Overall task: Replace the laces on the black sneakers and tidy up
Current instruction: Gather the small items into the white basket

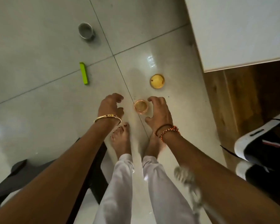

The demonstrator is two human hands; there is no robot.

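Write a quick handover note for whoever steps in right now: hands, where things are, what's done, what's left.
Left hand: open, empty, above the floor.
Right hand: open, curled around the small cup, not clearly touching it.
Black sneakers sit at the right edge, beside the wooden cabinet; lacing is not visible from here.
On the floor: yellow dish, green bar, steel cup.
Left: pick up the floor items; check the laces.

You are standing on glossy tiled floor that is mirroring the light. Far left, a metal cup is showing a dull sheen. At right, grained wood panelling is looking matt beside the black sneakers with smooth white soles.
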